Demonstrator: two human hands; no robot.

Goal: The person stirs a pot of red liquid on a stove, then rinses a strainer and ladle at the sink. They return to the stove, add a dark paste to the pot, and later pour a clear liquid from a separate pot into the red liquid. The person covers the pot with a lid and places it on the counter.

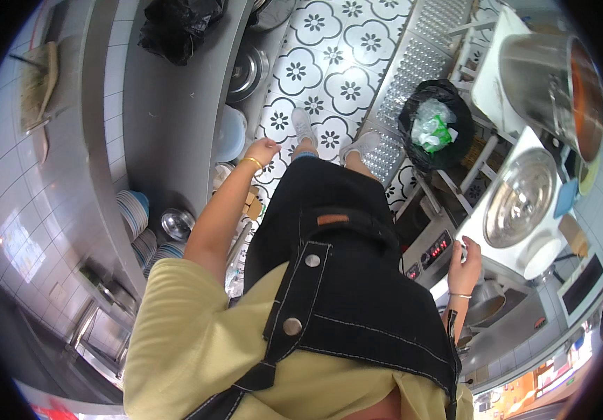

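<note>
My left hand (263,151), with a yellow bangle at the wrist, hangs over the floor beside the steel counter. Its fingers look bent and no object shows in it; the palm side is hidden. Near it on the lower shelf is a pale blue round lid or tub (231,134). My right hand (465,260) is empty, its thumb and fingers apart, near the front edge of the white cooktop. A control panel (438,249) with lit red digits is close to that hand. A round steel lid (521,197) lies on the white surface beyond it.
A large steel pot (543,86) with reddish contents stands at far right. A bin lined with a black bag (406,121) sits on the studded metal floor strip (411,63). Stacked bowls (132,215) and a black plastic bag (180,29) are on the left counter (167,131).
</note>
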